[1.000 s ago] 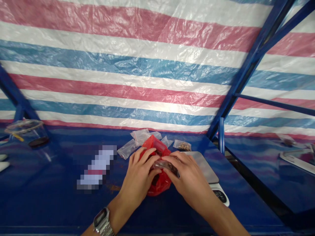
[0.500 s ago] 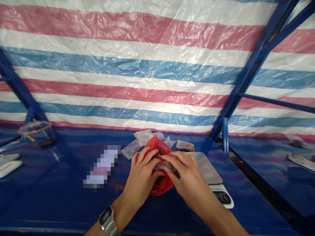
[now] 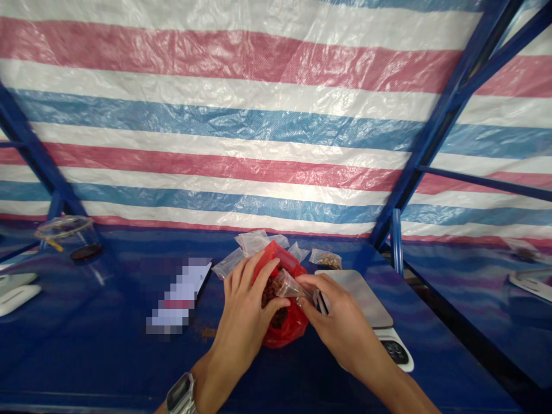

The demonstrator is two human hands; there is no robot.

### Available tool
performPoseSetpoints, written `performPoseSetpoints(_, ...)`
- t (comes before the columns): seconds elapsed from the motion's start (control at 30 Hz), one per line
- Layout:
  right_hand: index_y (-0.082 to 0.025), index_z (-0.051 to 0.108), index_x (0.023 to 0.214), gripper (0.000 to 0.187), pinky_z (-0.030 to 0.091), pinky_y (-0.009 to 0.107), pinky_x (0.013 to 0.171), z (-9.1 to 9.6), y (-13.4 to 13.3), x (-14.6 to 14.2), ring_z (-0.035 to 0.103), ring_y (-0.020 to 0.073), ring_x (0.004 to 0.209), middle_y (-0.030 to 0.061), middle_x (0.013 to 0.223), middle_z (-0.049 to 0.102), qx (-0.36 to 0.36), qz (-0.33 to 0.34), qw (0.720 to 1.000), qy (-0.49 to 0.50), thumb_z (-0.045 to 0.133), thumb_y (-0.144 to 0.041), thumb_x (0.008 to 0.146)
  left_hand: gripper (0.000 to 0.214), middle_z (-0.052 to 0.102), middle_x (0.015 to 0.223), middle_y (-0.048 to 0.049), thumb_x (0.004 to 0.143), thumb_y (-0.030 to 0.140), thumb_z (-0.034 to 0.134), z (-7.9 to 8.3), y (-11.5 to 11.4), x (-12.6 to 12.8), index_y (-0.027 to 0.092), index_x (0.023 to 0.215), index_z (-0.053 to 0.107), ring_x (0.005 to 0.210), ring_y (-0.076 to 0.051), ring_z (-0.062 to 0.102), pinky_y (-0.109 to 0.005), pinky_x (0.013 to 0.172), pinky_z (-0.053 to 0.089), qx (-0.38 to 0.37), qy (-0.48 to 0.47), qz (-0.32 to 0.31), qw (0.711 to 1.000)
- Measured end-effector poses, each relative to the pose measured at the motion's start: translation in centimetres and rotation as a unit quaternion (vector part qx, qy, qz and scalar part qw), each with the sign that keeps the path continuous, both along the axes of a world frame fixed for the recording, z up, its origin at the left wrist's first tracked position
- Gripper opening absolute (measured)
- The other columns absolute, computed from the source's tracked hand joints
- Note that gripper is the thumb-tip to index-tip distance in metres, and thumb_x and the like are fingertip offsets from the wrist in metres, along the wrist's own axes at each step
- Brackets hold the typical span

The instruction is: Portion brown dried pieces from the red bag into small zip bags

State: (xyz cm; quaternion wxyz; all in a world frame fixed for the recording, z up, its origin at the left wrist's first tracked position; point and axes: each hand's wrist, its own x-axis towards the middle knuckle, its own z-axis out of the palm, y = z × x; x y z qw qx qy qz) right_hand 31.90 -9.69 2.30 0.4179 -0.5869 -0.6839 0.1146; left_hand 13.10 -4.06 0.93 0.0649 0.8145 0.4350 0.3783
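Note:
A red plastic bag [image 3: 291,332] stands with its mouth gaping, and small dark reddish-brown dried pieces [image 3: 271,287] show inside. My left hand [image 3: 244,293] curves round the bag's left side, gripping it with thumb and fingers spread apart across the opening. Between the thumb and fingers of my right hand [image 3: 338,313] is a small clear zip bag [image 3: 293,286], tilted over the red bag with its end near my left thumb. Its contents are hard to make out under my fingers.
A kitchen scale [image 3: 356,296] sits to the right. Behind lie clear zip bags [image 3: 252,242] and one bag with light pieces [image 3: 326,260]. A blurred-out phone-like object [image 3: 183,296] lies left, and a clear tub with dark contents [image 3: 71,238] stands far left. Brown crumbs [image 3: 209,332] dot the blue table.
My right hand has shifted slightly right with the clear bag, whose end now shows more plainly. My fingers have drawn apart, revealing more dried pieces in the red bag.

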Motion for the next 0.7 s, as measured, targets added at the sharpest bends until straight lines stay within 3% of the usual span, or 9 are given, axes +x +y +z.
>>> performPoseSetpoints(0.07, -0.024, 0.072, 0.106, 0.017, 0.059, 0.033, 0.086, 0.4, -0.1, 0.3, 0.072, 0.0213, 0.095, 0.0041, 0.102, 0.076, -0.014, -0.002, 0.997, 0.079, 0.06, -0.027, 0.094, 0.067, 0.053, 0.151, -0.0064, 0.083, 0.03, 0.08, 0.4, -0.3, 0.1, 0.035, 0.143, 0.052, 0.138, -0.033, 0.045, -0.054, 0.114, 0.039, -0.003, -0.038, 0.019, 0.999)
performPoseSetpoints(0.13, -0.023, 0.071, 0.103, 0.016, 0.059, 0.032, 0.087, 0.8, -0.3, 0.6, 0.072, 0.0208, 0.094, 0.0037, 0.099, 0.077, -0.012, 0.004, 0.991, 0.132, 0.061, -0.03, 0.094, 0.053, 0.058, 0.143, -0.0056, 0.084, 0.032, 0.08, 0.6, -0.6, 0.2, 0.034, 0.133, 0.061, 0.133, -0.032, 0.049, -0.054, 0.112, 0.041, -0.008, -0.07, 0.022, 0.997)
performPoseSetpoints(0.23, -0.023, 0.069, 0.107, 0.017, 0.059, 0.032, 0.093, 1.0, -0.6, 0.8, 0.072, 0.0205, 0.101, 0.004, 0.105, 0.076, -0.016, 0.041, 0.986, 0.161, 0.063, -0.031, 0.093, 0.023, 0.066, 0.128, -0.0036, 0.09, 0.03, 0.074, 0.9, -1.0, 0.4, 0.032, 0.113, 0.072, 0.124, -0.028, 0.055, -0.05, 0.11, 0.045, -0.028, -0.092, -0.021, 0.995)
performPoseSetpoints(0.3, -0.024, 0.068, 0.117, 0.023, 0.057, 0.033, 0.099, 1.0, -0.9, 0.5, 0.071, 0.0208, 0.11, 0.0049, 0.117, 0.075, -0.035, 0.066, 0.983, 0.166, 0.063, -0.029, 0.094, 0.017, 0.069, 0.121, -0.0025, 0.093, 0.028, 0.069, 1.0, -1.1, 0.6, 0.033, 0.109, 0.074, 0.119, -0.026, 0.058, -0.047, 0.108, 0.047, -0.053, -0.109, -0.058, 0.991)
performPoseSetpoints(0.4, -0.026, 0.064, 0.131, 0.034, 0.055, 0.037, 0.106, 1.1, -1.2, -0.2, 0.068, 0.0216, 0.118, 0.0056, 0.129, 0.071, -0.059, 0.09, 0.981, 0.163, 0.061, -0.029, 0.097, 0.021, 0.07, 0.12, -0.0021, 0.097, 0.028, 0.064, 1.1, -1.2, 0.8, 0.033, 0.116, 0.072, 0.116, -0.022, 0.062, -0.041, 0.106, 0.05, -0.099, -0.151, -0.096, 0.979)
performPoseSetpoints(0.53, -0.028, 0.062, 0.138, 0.04, 0.052, 0.038, 0.111, 1.3, -1.2, -0.5, 0.066, 0.0222, 0.125, 0.0056, 0.136, 0.069, -0.042, 0.081, 0.984, 0.152, 0.061, -0.035, 0.098, 0.036, 0.066, 0.133, -0.003, 0.103, 0.03, 0.053, 1.2, -1.4, 1.0, 0.036, 0.137, 0.063, 0.125, -0.02, 0.06, -0.037, 0.111, 0.048, -0.146, -0.158, -0.157, 0.964)
performPoseSetpoints(0.6, -0.029, 0.062, 0.137, 0.04, 0.052, 0.039, 0.111, 1.4, -1.2, 0.2, 0.065, 0.023, 0.126, 0.0052, 0.136, 0.07, -0.028, 0.053, 0.989, 0.133, 0.061, -0.039, 0.099, 0.043, 0.06, 0.144, -0.0033, 0.105, 0.033, 0.048, 1.2, -1.6, 0.9, 0.037, 0.148, 0.053, 0.134, -0.019, 0.056, -0.037, 0.117, 0.044, -0.156, -0.147, -0.171, 0.962)
performPoseSetpoints(0.7, -0.028, 0.066, 0.132, 0.038, 0.052, 0.044, 0.109, 1.3, -0.9, 2.8, 0.067, 0.0267, 0.123, 0.006, 0.131, 0.073, 0.013, -0.045, 0.996, 0.07, 0.062, -0.043, 0.097, 0.05, 0.05, 0.156, -0.0036, 0.106, 0.038, 0.044, 1.0, -1.7, 0.8, 0.035, 0.155, 0.043, 0.145, -0.02, 0.046, -0.039, 0.123, 0.037, -0.16, -0.151, -0.139, 0.965)
